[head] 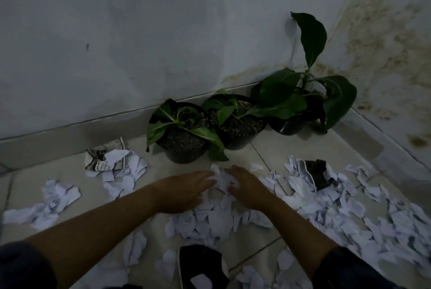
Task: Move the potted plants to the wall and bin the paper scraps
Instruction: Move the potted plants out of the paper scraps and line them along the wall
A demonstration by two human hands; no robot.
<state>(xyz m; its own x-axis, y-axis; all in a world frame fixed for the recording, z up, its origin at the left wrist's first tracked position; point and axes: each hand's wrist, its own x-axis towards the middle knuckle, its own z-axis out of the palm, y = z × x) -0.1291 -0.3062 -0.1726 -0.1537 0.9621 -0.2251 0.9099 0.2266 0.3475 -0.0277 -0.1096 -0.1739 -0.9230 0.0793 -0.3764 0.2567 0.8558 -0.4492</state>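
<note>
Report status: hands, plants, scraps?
Left hand and right hand open, raking paper scraps together. Three potted plants at the wall. Nothing blocking; no bin seen.

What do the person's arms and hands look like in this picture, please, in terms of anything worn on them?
Both forearms are bare from the elbow region to the fingers. The left hand and right hand wear no gloves, and no rings, watch or bracelet can be made out in the dim light. Dark sleeves show only at the bottom corners: one on the left arm, one on the right arm.

floor (275,146): pale tiles | paper scraps (217,218) strewn | three potted plants (184,139) at wall
</note>
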